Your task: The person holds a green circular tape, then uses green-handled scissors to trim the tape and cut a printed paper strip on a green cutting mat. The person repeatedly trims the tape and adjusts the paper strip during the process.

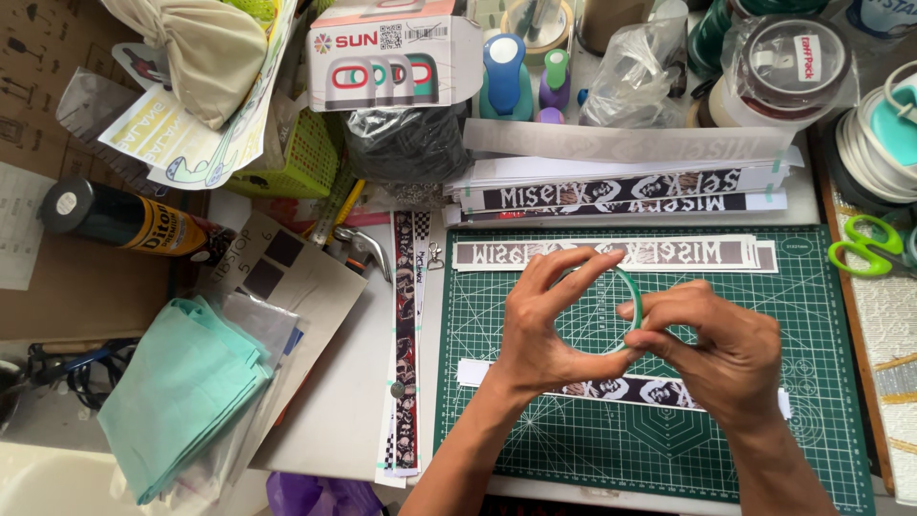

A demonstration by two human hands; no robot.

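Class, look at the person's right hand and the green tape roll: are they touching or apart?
Touching. The head view shows the right hand with its fingertips pinching the rim of the green tape roll, which the left hand grips too.

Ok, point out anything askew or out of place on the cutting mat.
Nothing looks damaged or spilled. The printed strip under the hands lies slightly tilted against the green cutting mat grid; the strip stack above sits nearly straight.

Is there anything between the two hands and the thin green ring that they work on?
Nothing visible: the left hand and the right hand both grip the thin green ring directly, above the green cutting mat.
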